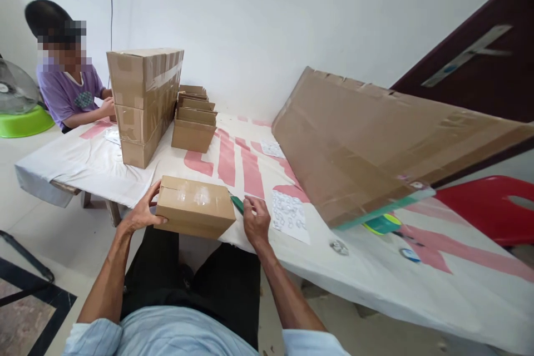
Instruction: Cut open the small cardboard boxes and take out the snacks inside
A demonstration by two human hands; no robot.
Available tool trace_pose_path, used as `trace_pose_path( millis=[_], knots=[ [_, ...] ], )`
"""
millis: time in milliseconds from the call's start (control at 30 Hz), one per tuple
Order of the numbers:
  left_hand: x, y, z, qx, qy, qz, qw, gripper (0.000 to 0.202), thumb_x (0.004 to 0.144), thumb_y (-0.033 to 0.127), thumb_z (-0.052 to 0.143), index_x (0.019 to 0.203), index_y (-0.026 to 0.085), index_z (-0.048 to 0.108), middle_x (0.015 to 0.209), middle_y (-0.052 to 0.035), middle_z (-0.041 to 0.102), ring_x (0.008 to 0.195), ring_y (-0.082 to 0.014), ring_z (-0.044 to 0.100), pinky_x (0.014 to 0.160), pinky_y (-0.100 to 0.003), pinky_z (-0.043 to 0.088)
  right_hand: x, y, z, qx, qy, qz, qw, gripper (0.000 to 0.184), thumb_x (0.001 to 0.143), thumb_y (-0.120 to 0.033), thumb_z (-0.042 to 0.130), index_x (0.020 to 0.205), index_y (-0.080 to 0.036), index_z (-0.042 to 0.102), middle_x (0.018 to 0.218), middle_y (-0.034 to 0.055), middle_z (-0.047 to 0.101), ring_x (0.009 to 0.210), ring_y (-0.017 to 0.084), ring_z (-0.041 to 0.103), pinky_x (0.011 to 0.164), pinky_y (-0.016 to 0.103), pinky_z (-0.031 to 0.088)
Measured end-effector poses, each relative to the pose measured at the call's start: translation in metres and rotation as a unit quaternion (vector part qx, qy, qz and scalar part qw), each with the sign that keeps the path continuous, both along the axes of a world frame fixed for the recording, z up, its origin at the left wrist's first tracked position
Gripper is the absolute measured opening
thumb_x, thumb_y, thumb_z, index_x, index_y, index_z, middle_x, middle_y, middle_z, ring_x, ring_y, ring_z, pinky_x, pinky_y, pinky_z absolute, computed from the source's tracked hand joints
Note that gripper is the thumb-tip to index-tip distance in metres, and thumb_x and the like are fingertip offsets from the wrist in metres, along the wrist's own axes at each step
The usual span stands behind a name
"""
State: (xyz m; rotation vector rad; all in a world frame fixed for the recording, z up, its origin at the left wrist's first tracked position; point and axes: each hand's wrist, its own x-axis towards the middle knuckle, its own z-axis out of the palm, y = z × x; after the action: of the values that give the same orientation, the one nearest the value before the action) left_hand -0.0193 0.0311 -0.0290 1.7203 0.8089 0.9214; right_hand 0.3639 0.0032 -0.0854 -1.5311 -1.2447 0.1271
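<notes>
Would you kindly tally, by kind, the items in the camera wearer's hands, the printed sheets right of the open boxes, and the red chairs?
Closed box: 1
Green item: 1
Printed sheets: 2
Red chair, partly in view: 1
Total: 5

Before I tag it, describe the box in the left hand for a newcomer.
Find the table. At its near edge, the left hand grips one end of a brown box. Unlike the stack and the open boxes beyond, it sits alone, its top closed and taped.
</notes>
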Motion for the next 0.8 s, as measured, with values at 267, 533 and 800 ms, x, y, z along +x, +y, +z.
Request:
trace_pose_path(
  millis=[267,533,800],
  knots=[
    [0.021,-0.023,0.022,0.068,0.039,0.052,0.996,0.129,0.062,0.047,0.096,0.169,0.029,0.026,0.172,-0.0158,0.031,0.156,-0.0427,0.034,0.126,-0.06,0.033,-0.03,-0.021,0.054,-0.082,0.17,0.135,0.973,0.062,0.082,-0.062,0.075,0.128,-0.021,0.078,0.136,0.0121,0.074,0.128,0.035,0.065,0.112,0.05,0.05],
    [0.034,-0.039,0.046,0.088,0.024,0.023,0.996,0.124,0.064,0.05,0.097,0.167,0.025,0.032,0.172,-0.0151,0.035,0.16,-0.0424,0.03,0.131,-0.055,0.027,-0.011,-0.02,0.028,-0.074,0.272,0.129,0.951,0.059,0.083,-0.06,0.072,0.127,-0.021,0.078,0.141,0.0113,0.072,0.133,0.033,0.063,0.116,0.053,0.046],
    [0.043,-0.042,0.047,0.121,0.032,0.048,0.991,0.111,0.062,0.044,0.097,0.157,0.021,0.044,0.161,-0.0169,0.045,0.15,-0.0416,0.042,0.126,-0.054,0.034,-0.006,-0.022,0.04,-0.078,0.194,0.113,0.971,0.056,0.085,-0.062,0.068,0.118,-0.019,0.08,0.12,0.0114,0.08,0.115,0.032,0.069,0.099,0.048,0.055]
  ],
)
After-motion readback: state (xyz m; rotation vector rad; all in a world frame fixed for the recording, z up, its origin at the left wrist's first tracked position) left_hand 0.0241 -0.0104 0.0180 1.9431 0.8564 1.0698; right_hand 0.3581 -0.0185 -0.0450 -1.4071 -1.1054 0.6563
